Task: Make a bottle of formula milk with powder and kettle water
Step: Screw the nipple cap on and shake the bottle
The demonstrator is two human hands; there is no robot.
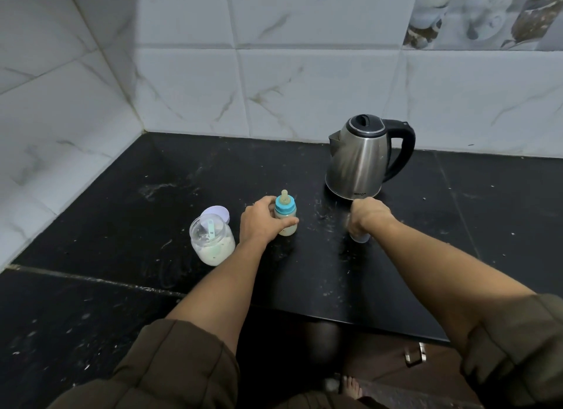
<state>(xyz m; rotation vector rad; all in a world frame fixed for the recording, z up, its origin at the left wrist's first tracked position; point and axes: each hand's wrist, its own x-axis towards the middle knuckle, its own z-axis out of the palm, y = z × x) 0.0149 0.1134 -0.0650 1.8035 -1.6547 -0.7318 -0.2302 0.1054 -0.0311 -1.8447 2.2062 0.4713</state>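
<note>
A small baby bottle with a blue collar and a teat stands upright on the black counter, holding pale milky liquid. My left hand wraps around its left side. My right hand is closed over a pale blue cap, which rests on the counter just in front of the kettle. The steel kettle with a black lid and handle stands behind, lid shut. An open clear jar of powder with a scoop inside stands left of my left hand, its lilac lid lying behind it.
White marble-look tiled walls meet in a corner at the back left. The counter's front edge runs below my forearms, with a cabinet handle and a bare foot beneath it. Specks of spilled powder dot the counter.
</note>
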